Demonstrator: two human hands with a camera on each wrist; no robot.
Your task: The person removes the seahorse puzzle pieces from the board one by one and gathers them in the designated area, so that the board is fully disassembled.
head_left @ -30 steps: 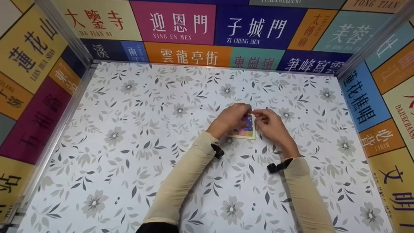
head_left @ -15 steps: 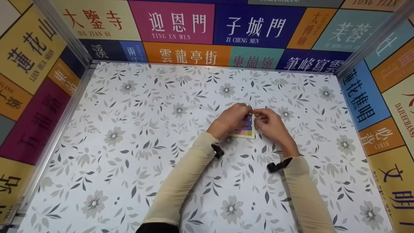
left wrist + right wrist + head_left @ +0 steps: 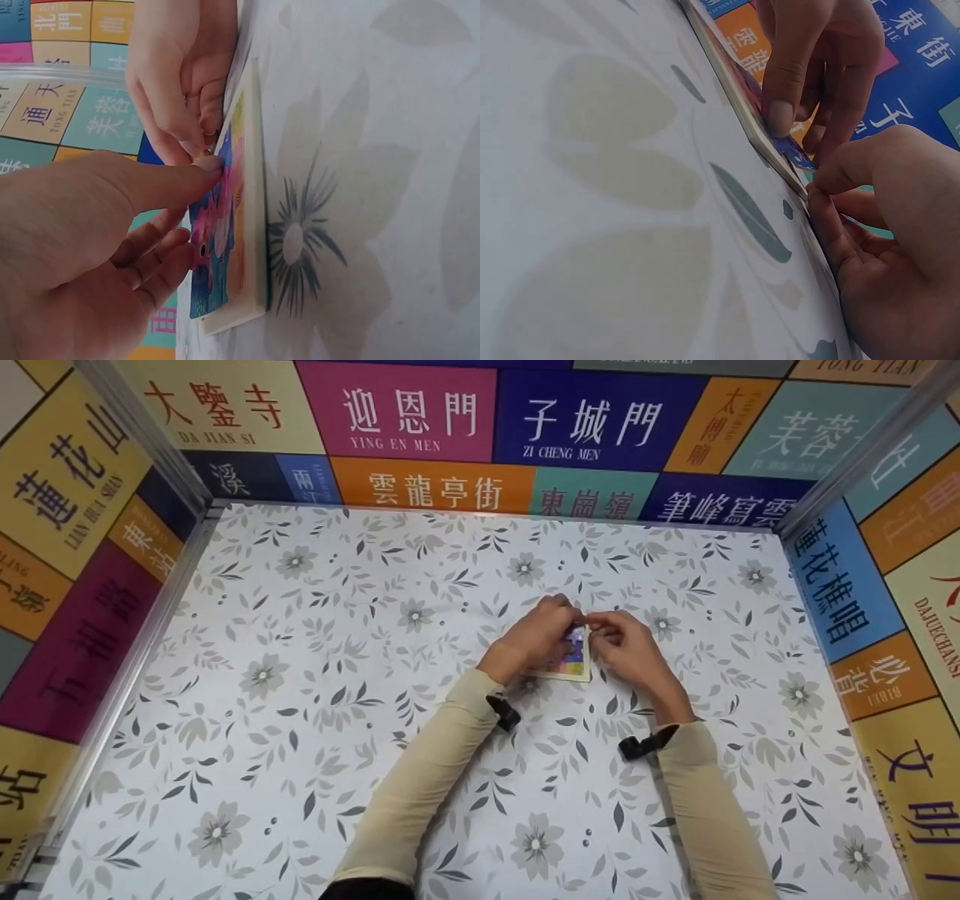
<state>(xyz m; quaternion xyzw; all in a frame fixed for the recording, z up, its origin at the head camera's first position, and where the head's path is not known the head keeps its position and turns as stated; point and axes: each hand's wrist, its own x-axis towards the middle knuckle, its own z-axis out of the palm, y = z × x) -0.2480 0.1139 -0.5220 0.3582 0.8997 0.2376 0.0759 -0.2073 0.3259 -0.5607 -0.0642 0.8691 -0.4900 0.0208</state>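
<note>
A small jigsaw board [image 3: 568,676] with a cream rim and a colourful picture lies on the patterned tabletop, partly covered by my left hand [image 3: 534,636]. In the left wrist view a blue and pink jigsaw section [image 3: 212,259] slants up from the board's cream edge [image 3: 259,195]. My left thumb lies on that section, with the other fingers curled behind it. At the board's far right corner is my right hand [image 3: 628,646], its thumb and forefinger pinching the edge in the right wrist view. The left thumb [image 3: 781,116] is close beside that pinch.
White tabletop [image 3: 315,750] with grey flowers and leaves surrounds the board. Colourful panels [image 3: 420,424] with Chinese lettering stand along the back and both sides. Both wrists carry black camera straps [image 3: 646,744].
Hardly anything moves. My left hand shifts very slightly up and away from the board's near edge, showing a bit more of the picture; the right hand stays at the corner.
</note>
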